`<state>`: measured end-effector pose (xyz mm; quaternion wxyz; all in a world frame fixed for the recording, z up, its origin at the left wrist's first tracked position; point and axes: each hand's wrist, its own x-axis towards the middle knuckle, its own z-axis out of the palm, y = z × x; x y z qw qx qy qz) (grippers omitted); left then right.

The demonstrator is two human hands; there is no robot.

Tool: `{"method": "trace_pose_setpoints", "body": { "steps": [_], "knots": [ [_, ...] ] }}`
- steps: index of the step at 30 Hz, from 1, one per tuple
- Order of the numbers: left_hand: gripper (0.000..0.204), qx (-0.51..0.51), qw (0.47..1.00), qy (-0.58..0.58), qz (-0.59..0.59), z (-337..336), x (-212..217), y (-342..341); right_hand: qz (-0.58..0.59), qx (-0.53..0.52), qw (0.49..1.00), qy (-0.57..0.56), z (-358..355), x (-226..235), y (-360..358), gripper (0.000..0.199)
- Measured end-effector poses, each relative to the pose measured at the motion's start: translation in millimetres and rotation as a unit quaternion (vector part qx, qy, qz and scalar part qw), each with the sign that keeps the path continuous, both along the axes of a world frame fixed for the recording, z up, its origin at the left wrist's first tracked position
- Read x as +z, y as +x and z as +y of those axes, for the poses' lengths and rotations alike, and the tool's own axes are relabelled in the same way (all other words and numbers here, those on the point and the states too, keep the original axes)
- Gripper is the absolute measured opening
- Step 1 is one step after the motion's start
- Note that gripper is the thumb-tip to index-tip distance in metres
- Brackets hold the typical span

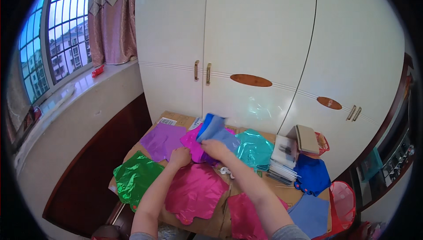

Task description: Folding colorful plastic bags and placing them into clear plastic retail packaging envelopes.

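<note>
Since the blue sheet [217, 130], at twelve o'clock from the right hand [214, 149], looks light, limp and slick, that grip's pinch at its near edge seems apt, though whether the left hand [180, 156] pinches anything cannot be told.

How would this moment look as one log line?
left hand: at bright pink sheet | right hand: holding blue sheet | nearby: purple sheet, green sheet, teal sheet

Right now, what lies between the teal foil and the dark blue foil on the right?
A stack of pale thin items lies between the teal foil and the dark blue foil, head view.
</note>
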<state>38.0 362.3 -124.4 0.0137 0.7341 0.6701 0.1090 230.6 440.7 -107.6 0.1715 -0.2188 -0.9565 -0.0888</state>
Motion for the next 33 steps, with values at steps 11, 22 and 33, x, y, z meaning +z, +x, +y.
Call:
{"method": "trace_pose_setpoints", "body": {
  "steps": [11,22,33],
  "knots": [
    [0.03,-0.025,0.999,0.031,-0.035,-27.3,-23.2,-29.6,0.006,-0.079,0.986,-0.149,-28.7,-45.8,-30.4,0.023],
    [0.032,-0.098,0.983,0.097,-0.118,-15.2,-15.2,-4.2,0.262,-0.24,0.883,-0.307,-19.5,-41.4,-10.8,0.034],
    [0.033,-0.132,0.991,-0.004,-0.021,10.9,-19.7,-3.4,0.299,-0.138,0.849,-0.412,7.3,-63.7,18.2,0.022]
  ]
}}
